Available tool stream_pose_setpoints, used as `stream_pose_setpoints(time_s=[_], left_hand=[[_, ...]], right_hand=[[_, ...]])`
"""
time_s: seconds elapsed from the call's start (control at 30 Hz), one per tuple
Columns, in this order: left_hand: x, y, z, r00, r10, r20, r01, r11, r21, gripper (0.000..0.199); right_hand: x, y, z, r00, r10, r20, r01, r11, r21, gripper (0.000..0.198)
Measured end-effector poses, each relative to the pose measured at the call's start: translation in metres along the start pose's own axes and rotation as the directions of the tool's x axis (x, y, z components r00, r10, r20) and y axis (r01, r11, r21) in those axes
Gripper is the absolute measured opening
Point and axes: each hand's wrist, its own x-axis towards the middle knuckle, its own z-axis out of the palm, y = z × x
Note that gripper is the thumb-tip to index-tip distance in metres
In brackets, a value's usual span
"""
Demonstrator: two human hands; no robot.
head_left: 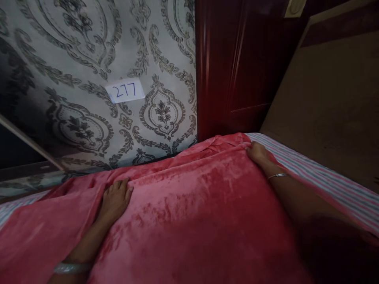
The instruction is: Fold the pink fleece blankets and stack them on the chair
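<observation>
A plush red blanket (189,221) spreads across the bed, with folds gathered along its far edge. My left hand (116,198) lies flat on it, fingers stretched toward the wall. At the blanket's far right corner, my right hand (258,154) has its fingers closed on the edge of the cloth. Beneath the blanket, a striped sheet (314,173) in white, pink and grey shows along the right side and at the far left. I wear a bangle on each wrist.
Beyond the bed rises a wall with grey patterned wallpaper (166,110) and a paper label (126,90) reading 277. A dark red door or panel (231,71) stands beside it. On the right leans or stands a large brown board (331,102).
</observation>
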Motion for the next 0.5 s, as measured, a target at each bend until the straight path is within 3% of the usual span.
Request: stream_pose_setpoints(time_s=[0.1, 0.27, 0.4, 0.5], left_hand=[[0.000, 0.001, -0.002, 1.000, 0.000, 0.011, 0.000, 0.999, 0.032, 0.053], [0.002, 0.002, -0.002, 1.000, -0.001, 0.028, 0.000, 0.999, 0.033, 0.055], [0.005, 0.002, -0.003, 1.000, 0.003, 0.027, -0.004, 1.000, 0.029, 0.058], [0.009, 0.003, -0.007, 0.997, 0.001, 0.072, -0.003, 1.000, 0.026, 0.062]], right_hand=[[-0.013, -0.008, -0.001, 0.996, 0.082, 0.031, -0.081, 0.997, -0.018, 0.039], [-0.016, -0.012, -0.020, 0.983, 0.062, 0.174, -0.088, 0.985, 0.147, 0.045], [-0.022, 0.014, -0.050, 0.949, 0.059, 0.311, -0.143, 0.956, 0.255, 0.046], [-0.041, 0.047, -0.077, 0.870, 0.060, 0.489, -0.243, 0.916, 0.320, 0.043]])
